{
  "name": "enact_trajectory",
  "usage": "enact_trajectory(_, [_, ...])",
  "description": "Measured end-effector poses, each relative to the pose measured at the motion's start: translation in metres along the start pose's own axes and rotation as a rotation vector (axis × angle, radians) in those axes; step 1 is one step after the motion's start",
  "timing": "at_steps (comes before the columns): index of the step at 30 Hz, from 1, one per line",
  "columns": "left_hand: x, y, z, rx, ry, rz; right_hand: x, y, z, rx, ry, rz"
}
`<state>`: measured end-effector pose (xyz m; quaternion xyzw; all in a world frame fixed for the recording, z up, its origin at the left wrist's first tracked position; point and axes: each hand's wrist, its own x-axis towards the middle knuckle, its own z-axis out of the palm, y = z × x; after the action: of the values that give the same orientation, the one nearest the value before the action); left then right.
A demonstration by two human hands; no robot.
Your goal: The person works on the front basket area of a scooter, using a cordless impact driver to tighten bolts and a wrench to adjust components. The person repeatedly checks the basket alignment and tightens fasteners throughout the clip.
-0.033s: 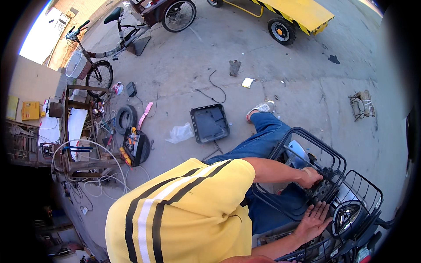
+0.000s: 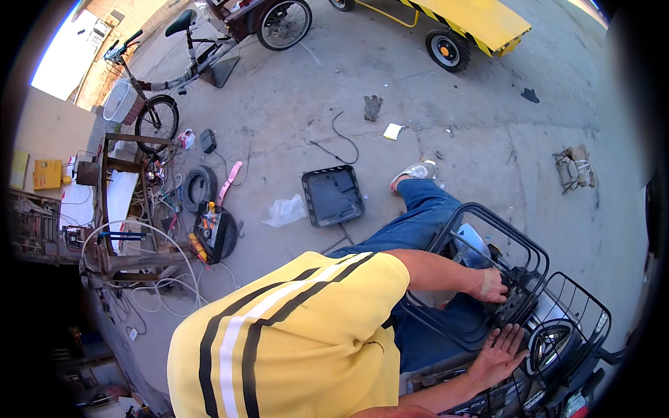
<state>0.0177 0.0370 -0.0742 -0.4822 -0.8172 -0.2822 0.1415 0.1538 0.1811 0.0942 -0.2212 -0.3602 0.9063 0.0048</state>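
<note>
In front of me, at the right of the view, is a bike or scooter with a black wire basket [image 2: 584, 304], a headlight [image 2: 550, 348] and black tubular rails [image 2: 512, 226]. My left hand [image 2: 493, 285], a tan strip round its wrist, reaches between the rails to a dark, dirty part [image 2: 517, 298]. Its fingers are curled there and partly hidden; what they grip does not show. Beside the headlight lies my right hand [image 2: 498, 359], fingers stretched and spread, holding nothing. My yellow striped shirt [image 2: 286, 320] fills the lower middle.
Left of my outstretched leg [image 2: 428, 202], a black plastic tray [image 2: 334, 221] and a clear bag [image 2: 286, 210] lie on concrete. Farther left are a tool container [image 2: 224, 237], a tire [image 2: 200, 188] and hoses by a metal frame [image 2: 104, 202]. A tricycle [image 2: 164, 115] and yellow cart [image 2: 481, 24] stand beyond.
My left hand has shifted slightly nearer and its wrist has turned, showing more of the tan strip. My right hand has barely moved.
</note>
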Motion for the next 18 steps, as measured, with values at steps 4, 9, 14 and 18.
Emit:
enact_trajectory(4, [0.001, 0.014, -0.001, -0.129, -0.021, -0.311, -0.007, -0.025, -0.035, 0.052, -0.483, 0.006])
enact_trajectory(9, [0.01, -0.008, 0.015, -1.304, -0.026, -1.241, -0.05, -0.023, 0.034, -0.145, 0.168, -0.175])
enact_trajectory(14, [0.016, -0.013, 0.01, -1.742, -0.219, -1.514, -0.058, -0.018, 0.043, -0.672, 0.306, -0.493])
enact_trajectory(18, [0.01, -0.035, 0.016, -0.875, -0.405, -0.928, -0.067, -0.024, 0.053, -0.786, 0.291, -0.691])
